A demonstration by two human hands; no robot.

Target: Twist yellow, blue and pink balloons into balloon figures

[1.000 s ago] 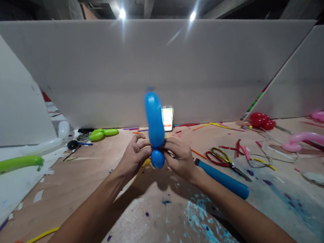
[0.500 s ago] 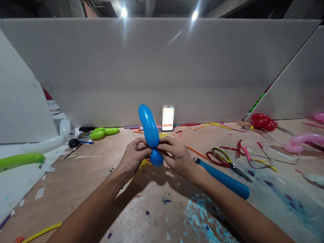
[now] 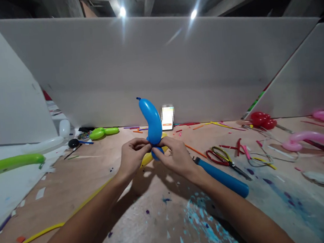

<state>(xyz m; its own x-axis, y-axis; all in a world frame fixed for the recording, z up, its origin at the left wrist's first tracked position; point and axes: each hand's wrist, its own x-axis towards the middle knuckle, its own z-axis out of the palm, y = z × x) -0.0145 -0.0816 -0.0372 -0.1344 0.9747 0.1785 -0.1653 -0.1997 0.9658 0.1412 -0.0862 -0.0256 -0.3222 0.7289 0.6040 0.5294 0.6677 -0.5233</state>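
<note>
A blue twisting balloon [image 3: 151, 119] stands upright above the table, its long bubble curving up to a small tip. My left hand [image 3: 132, 157] and my right hand [image 3: 173, 156] both pinch it at the twist near its lower end. A small blue bubble [image 3: 156, 152] shows between my fingers, mostly hidden. Under my hands lies a yellow balloon [image 3: 147, 159], partly covered.
A blue pump [image 3: 221, 177] and red-handled scissors [image 3: 223, 160] lie to the right on the paint-stained wooden table [image 3: 164, 218]. Green balloons [image 3: 103, 133] and a long one [image 3: 12, 163] lie left, pink balloons [image 3: 312, 139] and a red one [image 3: 261, 121] right. A phone [image 3: 167, 117] leans on the white board.
The blue balloon has turned: its long bubble now curves up and left with the tip showing. The small lower bubble has slipped mostly behind my fingers, which have closed in on the twist.
</note>
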